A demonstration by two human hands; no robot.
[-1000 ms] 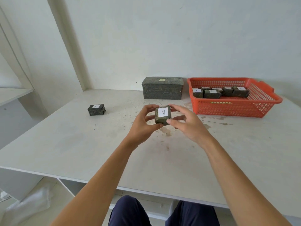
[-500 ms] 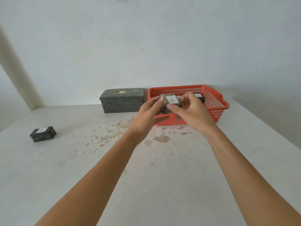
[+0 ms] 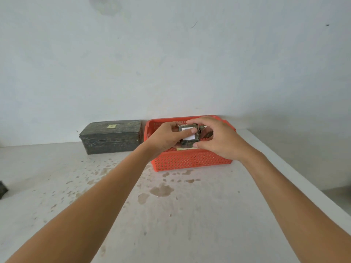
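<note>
Pinching a small dark block (image 3: pixel 187 143) from both sides with left grip (image 3: pixel 167 137) and right grip (image 3: pixel 218 141), fingers curled round its edges, left thumb laid across its white label. Held in the air over the near part of an orange basket (image 3: pixel 190 160), clear of the mesh walls. Wrapped in glossy, mottled green-black film, with one white paper square on the broad face. Labelled face turned up and toward the camera, tipped slightly to the right. Long axis seemingly running from near to far, but too covered by fingers to tell for sure. Basket standing on a stained white bench (image 3: pixel 171 215) against a pale wall, with a larger dark wrapped box (image 3: pixel 112 137), marked by a small yellow tag, just beside its left wall.
</note>
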